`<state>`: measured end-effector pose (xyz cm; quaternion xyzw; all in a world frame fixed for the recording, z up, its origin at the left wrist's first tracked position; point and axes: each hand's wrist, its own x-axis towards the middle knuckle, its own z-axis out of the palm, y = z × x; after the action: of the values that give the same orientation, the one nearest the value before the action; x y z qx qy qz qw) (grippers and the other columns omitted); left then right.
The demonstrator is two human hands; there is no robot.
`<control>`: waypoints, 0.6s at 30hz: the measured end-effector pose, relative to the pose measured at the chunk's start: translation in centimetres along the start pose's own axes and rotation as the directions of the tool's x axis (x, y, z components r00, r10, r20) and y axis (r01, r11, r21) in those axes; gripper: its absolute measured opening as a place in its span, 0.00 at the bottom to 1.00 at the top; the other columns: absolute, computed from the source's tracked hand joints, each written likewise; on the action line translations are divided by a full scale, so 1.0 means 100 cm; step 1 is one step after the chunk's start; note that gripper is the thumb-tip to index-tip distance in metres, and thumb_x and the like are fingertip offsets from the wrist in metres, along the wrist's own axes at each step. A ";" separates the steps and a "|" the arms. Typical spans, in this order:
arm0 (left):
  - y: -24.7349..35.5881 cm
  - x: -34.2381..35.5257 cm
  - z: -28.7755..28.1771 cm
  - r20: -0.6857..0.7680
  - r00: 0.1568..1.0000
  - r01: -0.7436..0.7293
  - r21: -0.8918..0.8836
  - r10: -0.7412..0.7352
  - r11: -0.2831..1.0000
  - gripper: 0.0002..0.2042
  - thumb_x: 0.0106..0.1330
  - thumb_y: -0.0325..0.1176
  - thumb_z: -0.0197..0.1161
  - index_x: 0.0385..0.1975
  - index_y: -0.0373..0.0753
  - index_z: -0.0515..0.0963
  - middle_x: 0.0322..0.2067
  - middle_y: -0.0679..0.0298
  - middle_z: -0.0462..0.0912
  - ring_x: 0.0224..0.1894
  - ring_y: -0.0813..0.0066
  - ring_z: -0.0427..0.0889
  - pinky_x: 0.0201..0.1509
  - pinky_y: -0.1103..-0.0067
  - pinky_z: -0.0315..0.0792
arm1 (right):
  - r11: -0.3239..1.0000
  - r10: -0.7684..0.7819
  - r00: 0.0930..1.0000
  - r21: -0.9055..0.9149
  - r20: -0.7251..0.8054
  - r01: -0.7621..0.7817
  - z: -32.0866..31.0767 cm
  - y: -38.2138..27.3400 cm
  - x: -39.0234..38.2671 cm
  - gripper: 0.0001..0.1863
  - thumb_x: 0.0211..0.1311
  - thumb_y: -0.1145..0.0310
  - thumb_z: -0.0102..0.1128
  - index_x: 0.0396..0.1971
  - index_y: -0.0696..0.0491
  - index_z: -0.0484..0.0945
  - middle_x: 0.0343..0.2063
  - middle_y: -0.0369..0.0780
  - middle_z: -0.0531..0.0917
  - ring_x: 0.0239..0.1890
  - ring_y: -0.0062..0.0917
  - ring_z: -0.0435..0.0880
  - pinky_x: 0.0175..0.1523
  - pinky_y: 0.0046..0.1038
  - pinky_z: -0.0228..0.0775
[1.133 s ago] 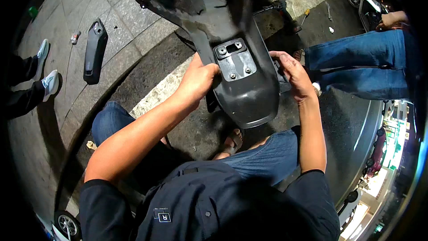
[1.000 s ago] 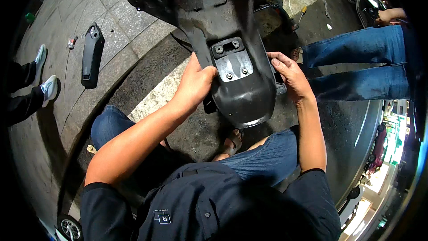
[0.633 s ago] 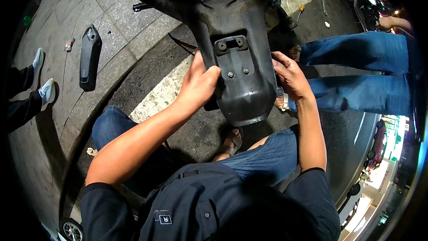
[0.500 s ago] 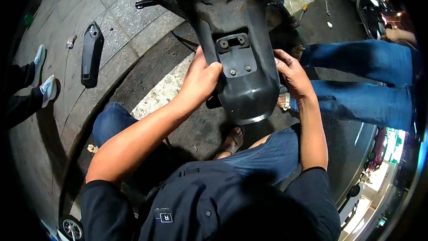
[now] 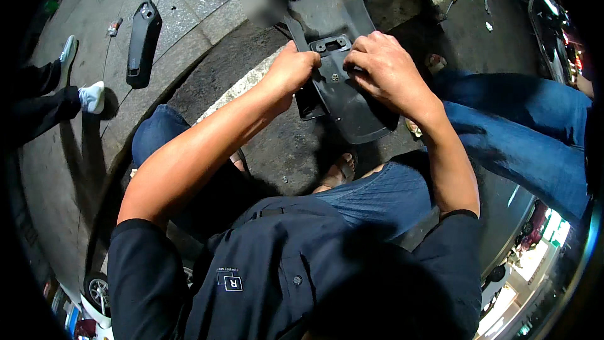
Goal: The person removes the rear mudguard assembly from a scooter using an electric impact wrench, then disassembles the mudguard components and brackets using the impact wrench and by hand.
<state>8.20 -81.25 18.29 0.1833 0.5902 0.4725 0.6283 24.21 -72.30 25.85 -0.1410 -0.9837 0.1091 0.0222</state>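
Note:
A black moulded plastic motorbike fender (image 5: 362, 119) slants toward me, its rounded end above the ground between my legs. My left hand (image 5: 293, 68) is closed on its left edge, thumb lying along the rim. Over the right side bends my right hand (image 5: 391, 75), with curled fingers pressed to the fender's upper face; whether something small sits under them is hidden. A bolt (image 5: 335, 78) shows between the hands. Just above it is a raised bracket with holes (image 5: 331, 45). Below my left hand hangs a dark flat piece (image 5: 309, 104).
A long black plastic cover (image 5: 143, 44) lies on the pavement at left, near a person's light shoes (image 5: 92, 97). Another person's jeans (image 5: 522, 132) are close on my right. Beyond lie a yellow-handled screwdriver (image 5: 452, 2) and a wrench-like tool (image 5: 486, 0). A motorbike (image 5: 546, 31) stands far right.
My right hand has moved from the fender's right edge up onto its face, covering one of two bolts. The fender sits higher in view and tilts differently; my left hand keeps its grip.

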 end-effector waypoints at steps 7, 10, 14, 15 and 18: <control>-0.007 0.003 -0.003 -0.080 0.996 -0.032 0.120 0.042 0.992 0.11 0.54 0.31 0.54 0.38 0.40 0.70 0.21 0.70 0.67 0.21 0.82 0.62 0.23 0.82 0.56 | 0.988 0.022 0.986 -0.152 0.167 0.004 0.021 -0.009 0.007 0.09 0.49 0.62 0.62 0.25 0.52 0.80 0.25 0.39 0.79 0.35 0.33 0.77 0.42 0.33 0.66; -0.005 0.002 -0.009 -0.015 0.999 -0.035 0.149 0.038 0.988 0.12 0.53 0.31 0.55 0.38 0.40 0.70 0.22 0.69 0.69 0.23 0.81 0.65 0.25 0.82 0.58 | 0.984 0.096 0.983 -0.164 0.157 -0.070 0.059 -0.012 0.017 0.09 0.51 0.62 0.58 0.27 0.51 0.80 0.27 0.41 0.83 0.34 0.33 0.82 0.37 0.34 0.69; -0.023 0.019 -0.042 -0.112 0.988 -0.073 0.281 0.108 0.957 0.13 0.53 0.30 0.55 0.40 0.39 0.71 0.25 0.67 0.74 0.27 0.80 0.70 0.28 0.83 0.62 | 0.990 0.138 0.973 -0.001 0.184 -0.140 0.098 -0.019 0.046 0.07 0.49 0.68 0.56 0.26 0.53 0.79 0.28 0.45 0.83 0.34 0.36 0.83 0.36 0.37 0.73; -0.022 0.025 -0.049 -0.142 0.982 -0.072 0.348 0.129 0.935 0.13 0.53 0.30 0.55 0.39 0.39 0.71 0.25 0.66 0.74 0.27 0.79 0.70 0.29 0.83 0.63 | 0.992 0.120 0.982 0.022 0.146 -0.124 0.109 -0.018 0.052 0.08 0.50 0.69 0.54 0.27 0.52 0.81 0.29 0.45 0.83 0.35 0.36 0.84 0.36 0.36 0.74; -0.003 0.024 -0.062 -0.121 0.987 -0.052 0.376 0.105 0.925 0.12 0.52 0.29 0.55 0.38 0.38 0.72 0.24 0.66 0.74 0.26 0.77 0.71 0.29 0.81 0.64 | 0.975 0.180 0.968 0.100 0.175 -0.199 0.127 -0.022 0.080 0.08 0.47 0.69 0.55 0.27 0.53 0.81 0.28 0.45 0.83 0.34 0.37 0.83 0.37 0.37 0.75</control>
<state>2.30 -81.44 15.24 0.2891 0.7032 0.3888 0.5202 15.03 -74.73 14.00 -0.2236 -0.9561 0.1794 -0.0613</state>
